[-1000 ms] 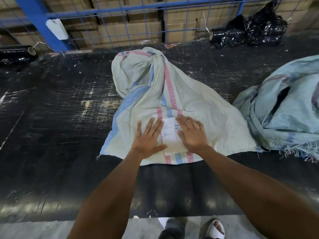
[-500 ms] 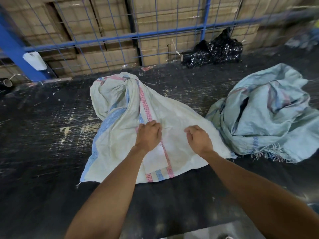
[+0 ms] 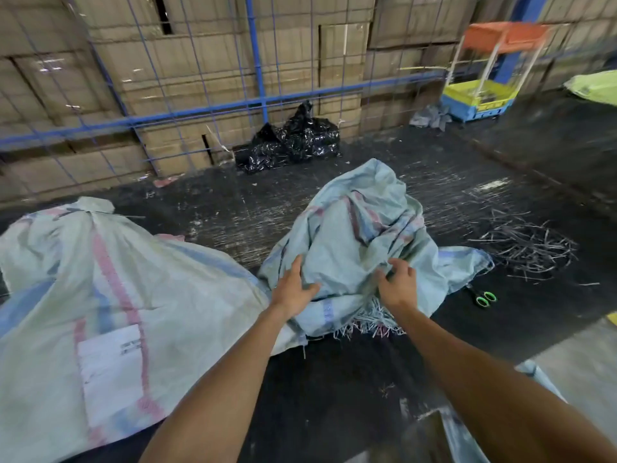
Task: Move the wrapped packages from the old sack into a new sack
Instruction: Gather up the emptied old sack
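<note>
A dark, scuffed work surface [image 3: 334, 379] carried everything, backed along its far edge by a blue wire fence [image 3: 260, 101] with stacked cardboard boxes [image 3: 200, 61] behind it. The largest thing on it was the pale woven sack [image 3: 133, 295] at the left, bulging, tied shut at its far end, with pink and blue stripes running its length; a white label [image 3: 108, 372] was stuck on near the front edge, its printing too blurred to read. Just right of it, touching its edge, lay the crumpled blue-green sack [image 3: 360, 235], slack and folded over itself, faintly striped, with a frayed fringe of loose strands along its near hem. The left hand [image 3: 293, 290] rested on this sack's near left side with fingers spread and only slightly bent; the right hand [image 3: 397, 282] had its fingers curled into the cloth, pinching up a fold. Toward the far edge sat a heap of black plastic wrap [image 3: 293, 142]. To the right of the blue-green sack lay a scatter of cut plastic strips [image 3: 527, 245]. In the far right corner stood a small yellow and blue cart with an orange top [image 3: 484, 91]. Smallest, green-handled scissors [image 3: 484, 299] lay near the sack's right flap.
</note>
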A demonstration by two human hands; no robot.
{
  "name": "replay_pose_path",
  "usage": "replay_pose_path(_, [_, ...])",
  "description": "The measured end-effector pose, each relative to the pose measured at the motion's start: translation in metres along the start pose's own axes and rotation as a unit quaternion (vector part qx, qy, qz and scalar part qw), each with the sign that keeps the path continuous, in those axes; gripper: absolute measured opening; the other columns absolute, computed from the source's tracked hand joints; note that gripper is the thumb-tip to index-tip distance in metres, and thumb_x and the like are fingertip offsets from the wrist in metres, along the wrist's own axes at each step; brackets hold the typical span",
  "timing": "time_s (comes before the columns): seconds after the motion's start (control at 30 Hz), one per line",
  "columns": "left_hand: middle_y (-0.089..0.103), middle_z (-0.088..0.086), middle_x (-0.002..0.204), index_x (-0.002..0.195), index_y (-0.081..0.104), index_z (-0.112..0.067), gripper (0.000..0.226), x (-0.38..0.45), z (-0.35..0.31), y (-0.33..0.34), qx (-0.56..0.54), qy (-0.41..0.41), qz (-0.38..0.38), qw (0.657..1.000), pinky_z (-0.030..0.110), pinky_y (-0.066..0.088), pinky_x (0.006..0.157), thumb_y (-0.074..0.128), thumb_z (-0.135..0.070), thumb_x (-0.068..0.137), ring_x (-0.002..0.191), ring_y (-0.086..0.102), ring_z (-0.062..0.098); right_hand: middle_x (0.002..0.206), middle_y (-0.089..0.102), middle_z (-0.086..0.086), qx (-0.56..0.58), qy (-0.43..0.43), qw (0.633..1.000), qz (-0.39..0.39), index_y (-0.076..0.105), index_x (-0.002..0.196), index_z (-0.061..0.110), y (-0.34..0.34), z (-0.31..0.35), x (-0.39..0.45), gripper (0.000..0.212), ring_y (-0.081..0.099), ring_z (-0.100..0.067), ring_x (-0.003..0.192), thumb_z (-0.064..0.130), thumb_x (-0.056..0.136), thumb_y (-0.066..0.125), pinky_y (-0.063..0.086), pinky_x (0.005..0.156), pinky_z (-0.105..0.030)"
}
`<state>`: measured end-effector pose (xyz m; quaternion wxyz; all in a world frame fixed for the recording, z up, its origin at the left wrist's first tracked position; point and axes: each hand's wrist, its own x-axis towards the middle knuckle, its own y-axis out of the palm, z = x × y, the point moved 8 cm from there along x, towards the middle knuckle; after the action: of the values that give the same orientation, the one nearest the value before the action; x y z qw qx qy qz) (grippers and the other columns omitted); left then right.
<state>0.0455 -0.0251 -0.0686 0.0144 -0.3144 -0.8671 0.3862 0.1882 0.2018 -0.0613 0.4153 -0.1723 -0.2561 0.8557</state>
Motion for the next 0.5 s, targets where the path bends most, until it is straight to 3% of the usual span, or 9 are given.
replay_pose_path(0.07, [0.048, 0.001, 0.147, 0.158, 0.014, -0.028, 0.091, 0.008, -0.016, 0.031, -0.055, -0.025, 0.043, 0.997, 0.037, 0.042, 0.109, 0.071, -0.039, 0.087, 0.132, 0.050, 0.025, 0.137, 0.048, -0.013, 0.090, 0.082, 0.990, 0.075, 0.045, 0.138, 0.012, 0.009, -0.026, 0.022, 0.051, 0.052, -0.031, 0.121, 0.040, 0.096, 0.054, 0.042, 0.107, -0.044])
replay_pose_path(0.17, [0.056, -0.002, 0.139, 0.150, 0.037, -0.026, 0.069, 0.008, -0.037, 0.066, -0.037, -0.041, 0.107, 0.993, 0.027, 0.043, 0.103, 0.066, -0.019, 0.088, 0.128, 0.053, 0.020, 0.135, 0.055, -0.010, 0.230, 0.201, 0.940, 0.153, 0.046, 0.131, 0.018, 0.027, -0.061, 0.049, 0.042, 0.056, -0.032, 0.118, 0.043, 0.097, 0.047, 0.046, 0.104, -0.051])
replay_pose_path(0.23, [0.062, -0.003, 0.128, 0.139, 0.050, -0.025, 0.056, 0.006, -0.044, 0.078, 0.004, -0.061, 0.171, 0.983, 0.031, 0.047, 0.101, 0.062, -0.021, 0.084, 0.120, 0.058, 0.018, 0.132, 0.057, -0.009, 0.299, 0.241, 0.910, 0.156, 0.047, 0.131, 0.021, 0.028, -0.068, 0.063, 0.043, 0.058, -0.033, 0.114, 0.047, 0.097, 0.045, 0.046, 0.103, -0.055])
replay_pose_path(0.37, [0.052, -0.002, 0.102, 0.118, 0.048, -0.017, 0.036, -0.008, -0.070, 0.066, 0.044, -0.130, 0.267, 0.954, 0.029, 0.042, 0.069, 0.054, -0.013, 0.083, 0.094, 0.049, 0.017, 0.134, 0.056, -0.010, 0.356, 0.321, 0.870, 0.116, 0.040, 0.141, 0.018, 0.016, -0.077, 0.082, 0.067, 0.059, -0.036, 0.115, 0.058, 0.090, 0.055, 0.048, 0.096, -0.061])
replay_pose_path(0.43, [0.052, 0.000, 0.104, 0.116, 0.050, -0.016, 0.033, -0.013, -0.078, 0.058, 0.048, -0.139, 0.304, 0.941, 0.035, 0.051, 0.077, 0.056, -0.014, 0.083, 0.095, 0.050, 0.018, 0.119, 0.066, -0.014, 0.374, 0.321, 0.860, 0.134, 0.051, 0.131, 0.011, 0.011, -0.067, 0.082, 0.065, 0.067, -0.035, 0.102, 0.049, 0.082, 0.072, 0.056, 0.083, -0.055])
replay_pose_path(0.5, [0.059, -0.002, 0.110, 0.116, 0.057, -0.020, 0.039, -0.005, -0.084, 0.049, -0.039, -0.146, 0.305, 0.940, 0.047, 0.050, 0.101, 0.063, -0.031, 0.080, 0.102, 0.056, 0.018, 0.107, 0.071, -0.016, 0.387, 0.265, 0.871, 0.147, 0.059, 0.124, 0.012, 0.003, -0.041, 0.088, 0.050, 0.070, -0.033, 0.092, 0.028, 0.080, 0.078, 0.059, 0.076, -0.050])
